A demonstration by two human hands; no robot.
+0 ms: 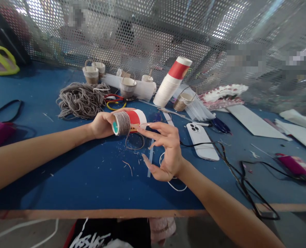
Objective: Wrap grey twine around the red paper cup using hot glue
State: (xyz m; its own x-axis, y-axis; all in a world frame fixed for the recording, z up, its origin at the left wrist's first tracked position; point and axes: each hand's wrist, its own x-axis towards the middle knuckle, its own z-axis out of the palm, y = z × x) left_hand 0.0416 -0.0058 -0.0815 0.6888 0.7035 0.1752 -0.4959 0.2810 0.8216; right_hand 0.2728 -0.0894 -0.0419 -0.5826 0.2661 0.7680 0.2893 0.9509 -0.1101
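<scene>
Over table [65, 179] centre: gripped twine-wrapped cup [128, 122] sideways in left hand [101, 124]; held right hand [168, 151] splayed, grasping nothing, fingertips just beside cup. Noted bare blue surface toward near wooden edge [91, 213], phone [201, 141] rightward, perforated screen [153, 34] behind.

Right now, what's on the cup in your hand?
Grey string is wound round the cup at its base end; red and white paper shows beyond. The left hand covers its back.

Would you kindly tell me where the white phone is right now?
In the head view, the white phone lies face down on the blue table, just right of the right hand, with a black cable beside it.
</scene>
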